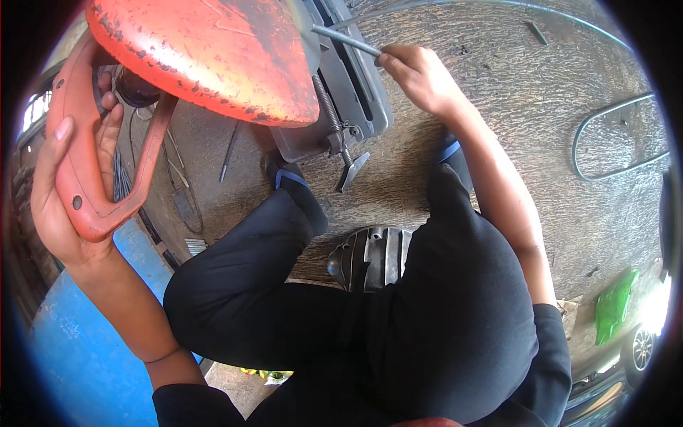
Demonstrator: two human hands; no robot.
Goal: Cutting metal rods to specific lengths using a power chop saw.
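A cut-off saw with a worn red blade guard (206, 57) fills the upper left. My left hand (60, 206) is wrapped round its red loop handle (78, 171), the fingers passing through the opening. On the right, my right hand (423, 75) grips the end of a thin grey metal rod (348, 40). The rod's other end runs to the saw beside the guard, where its far tip is hidden. Below the guard, the saw's grey base (370, 92) carries a threaded clamp screw (329, 107) with a T-shaped crank (352, 173).
A bent metal rod loop (578, 142) lies on the rough floor at right, a short rod (229, 151) left of the base. Under me is a ribbed metal housing (380, 256). A blue panel (92, 327) stands lower left, a green object (616, 306) and car wheel (642, 349) lower right.
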